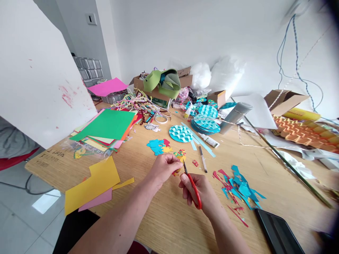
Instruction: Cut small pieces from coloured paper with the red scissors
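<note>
My left hand (165,169) pinches a small piece of yellow paper (182,158) over the middle of the table. In my right hand (197,188) is a pair of red-handled scissors (195,190), its blades pointing up toward the yellow paper. The blades look nearly closed, and whether they touch the paper is hard to tell. Just beyond my hands lie a blue paper fish (155,146), small red and yellow cutouts, and tiny coloured paper bits (180,152). A pen (203,159) rests to the right of them.
Blue and red paper scraps (243,187) lie at right, near a black phone-like device (278,231). Coloured sheets (106,125) and yellow paper (91,185) are at left. Patterned blue discs (180,133), a glue bottle (209,140) and a long green stick (288,165) lie beyond.
</note>
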`<state>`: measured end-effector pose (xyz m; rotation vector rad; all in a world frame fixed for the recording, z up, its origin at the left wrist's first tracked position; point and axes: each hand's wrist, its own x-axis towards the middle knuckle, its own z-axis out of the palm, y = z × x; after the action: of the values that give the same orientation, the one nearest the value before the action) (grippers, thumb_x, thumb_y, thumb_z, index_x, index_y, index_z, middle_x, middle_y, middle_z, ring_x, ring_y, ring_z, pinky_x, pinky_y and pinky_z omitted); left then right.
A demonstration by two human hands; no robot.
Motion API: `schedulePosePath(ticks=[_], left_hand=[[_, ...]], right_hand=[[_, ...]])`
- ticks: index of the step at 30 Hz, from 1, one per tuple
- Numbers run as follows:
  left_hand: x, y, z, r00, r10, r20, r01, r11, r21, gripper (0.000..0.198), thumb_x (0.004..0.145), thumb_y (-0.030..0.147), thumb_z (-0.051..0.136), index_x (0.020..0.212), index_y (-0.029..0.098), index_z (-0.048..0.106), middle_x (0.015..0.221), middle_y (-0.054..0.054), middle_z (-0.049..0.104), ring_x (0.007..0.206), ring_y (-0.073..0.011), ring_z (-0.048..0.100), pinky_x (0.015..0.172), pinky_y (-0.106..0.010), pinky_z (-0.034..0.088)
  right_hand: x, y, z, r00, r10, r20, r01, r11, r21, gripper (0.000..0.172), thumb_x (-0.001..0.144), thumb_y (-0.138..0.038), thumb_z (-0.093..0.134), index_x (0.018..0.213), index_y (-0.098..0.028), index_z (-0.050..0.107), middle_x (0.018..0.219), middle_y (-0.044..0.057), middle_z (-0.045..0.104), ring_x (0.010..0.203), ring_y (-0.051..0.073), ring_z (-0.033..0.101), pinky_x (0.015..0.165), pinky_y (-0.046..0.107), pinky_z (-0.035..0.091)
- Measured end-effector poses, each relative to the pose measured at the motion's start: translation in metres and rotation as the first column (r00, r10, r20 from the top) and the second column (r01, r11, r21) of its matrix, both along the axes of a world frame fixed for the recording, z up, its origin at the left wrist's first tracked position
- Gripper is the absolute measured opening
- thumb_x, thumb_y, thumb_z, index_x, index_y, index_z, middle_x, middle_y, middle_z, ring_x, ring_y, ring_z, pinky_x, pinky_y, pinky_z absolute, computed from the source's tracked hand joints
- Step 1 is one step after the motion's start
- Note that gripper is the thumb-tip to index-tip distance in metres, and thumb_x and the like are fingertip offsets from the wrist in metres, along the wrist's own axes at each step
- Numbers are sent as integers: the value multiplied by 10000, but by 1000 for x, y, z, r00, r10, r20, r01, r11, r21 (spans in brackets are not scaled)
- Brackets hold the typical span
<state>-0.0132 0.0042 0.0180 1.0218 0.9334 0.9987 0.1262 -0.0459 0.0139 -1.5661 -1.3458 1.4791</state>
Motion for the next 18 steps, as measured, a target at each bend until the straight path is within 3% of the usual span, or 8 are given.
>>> schedulePosePath(ticks=[18], left_hand=[[0,-1,3,1000,-2,12,2,1000,-13,149,591,267,665,616,142,587,560,9,581,539,-104,518,579,-253,411]], right_hand=[[1,0,1,1000,3,15,-3,1000,2,545,704,-684,615,655,-143,571,429,-12,568,306,84,495,315,156,292]])
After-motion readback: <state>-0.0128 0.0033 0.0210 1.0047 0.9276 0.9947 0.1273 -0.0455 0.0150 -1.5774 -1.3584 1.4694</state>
